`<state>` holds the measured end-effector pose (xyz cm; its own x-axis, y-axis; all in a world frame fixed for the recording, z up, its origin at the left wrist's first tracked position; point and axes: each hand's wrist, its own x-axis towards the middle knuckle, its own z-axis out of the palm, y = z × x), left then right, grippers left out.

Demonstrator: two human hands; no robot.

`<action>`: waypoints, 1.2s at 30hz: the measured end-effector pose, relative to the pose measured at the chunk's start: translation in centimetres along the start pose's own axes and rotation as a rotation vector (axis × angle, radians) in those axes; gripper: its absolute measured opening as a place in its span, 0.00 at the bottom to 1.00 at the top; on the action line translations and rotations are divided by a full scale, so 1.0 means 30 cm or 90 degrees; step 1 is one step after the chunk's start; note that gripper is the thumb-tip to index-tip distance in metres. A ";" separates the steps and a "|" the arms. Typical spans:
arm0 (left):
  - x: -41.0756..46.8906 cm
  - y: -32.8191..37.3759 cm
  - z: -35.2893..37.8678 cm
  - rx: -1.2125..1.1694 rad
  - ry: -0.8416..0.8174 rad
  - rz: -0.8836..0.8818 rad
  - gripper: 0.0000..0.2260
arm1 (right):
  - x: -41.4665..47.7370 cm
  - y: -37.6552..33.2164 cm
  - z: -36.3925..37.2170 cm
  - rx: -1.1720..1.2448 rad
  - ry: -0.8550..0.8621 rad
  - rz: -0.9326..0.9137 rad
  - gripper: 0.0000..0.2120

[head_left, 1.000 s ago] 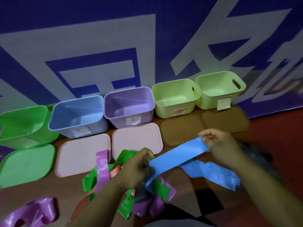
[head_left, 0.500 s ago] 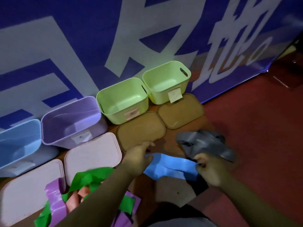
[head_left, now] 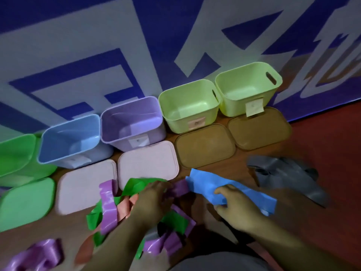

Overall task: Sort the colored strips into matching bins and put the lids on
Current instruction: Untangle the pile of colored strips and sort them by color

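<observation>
Head view, starting at the far left edge: a green bin [head_left: 15, 153] stands against the blue-and-white banner [head_left: 78, 45], with a green lid [head_left: 25, 202] lying flat just near of it. A loose purple strip [head_left: 35, 255] lies curled in the near left corner.

Next in the row is the blue bin [head_left: 72, 137], lidless, with the first pink lid [head_left: 82, 190] flat in front of it. Beside it the purple bin [head_left: 132, 122] has the second pink lid [head_left: 148, 161] in front.

A tangled pile of strips [head_left: 109, 204], green, purple and salmon, lies near the person and overlaps the near edges of both pink lids. The left hand [head_left: 154, 200] rests on the right side of this pile, fingers among green and purple pieces. Blur hides whether they clamp on anything.

Just to the right, the right hand [head_left: 234, 208] grips the blue strip [head_left: 205, 182], thumb on top and fingers curled beneath. That strip lies on the floor [head_left: 322, 145], near of the first brown lid [head_left: 205, 145], outside every bin.

Farther back, the first light green bin [head_left: 189, 106] and the second light green bin [head_left: 248, 89] stand side by side, with the second brown lid [head_left: 259, 128] in front of the latter. Grey strips [head_left: 289, 178] lie heaped at the right, apart from the blue one.
</observation>
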<state>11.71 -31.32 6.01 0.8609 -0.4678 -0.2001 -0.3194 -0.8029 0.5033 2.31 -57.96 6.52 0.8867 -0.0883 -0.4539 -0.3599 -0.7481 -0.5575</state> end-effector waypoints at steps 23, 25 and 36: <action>-0.232 -0.386 -0.101 -0.174 -0.090 -0.065 0.21 | 0.092 -0.523 0.375 0.026 -0.045 -0.030 0.23; -0.217 -0.398 -0.085 -0.176 -0.096 -0.068 0.16 | 0.074 -0.538 0.371 0.006 -0.015 -0.022 0.20; -0.202 -0.374 -0.171 -0.415 -0.076 0.025 0.12 | 0.050 -0.518 0.278 0.112 -0.090 -0.055 0.18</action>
<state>12.10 -17.57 5.88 0.7919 -0.5600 -0.2434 -0.0126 -0.4135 0.9104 6.81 -40.98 8.69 0.8714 0.0723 -0.4853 -0.3411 -0.6217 -0.7051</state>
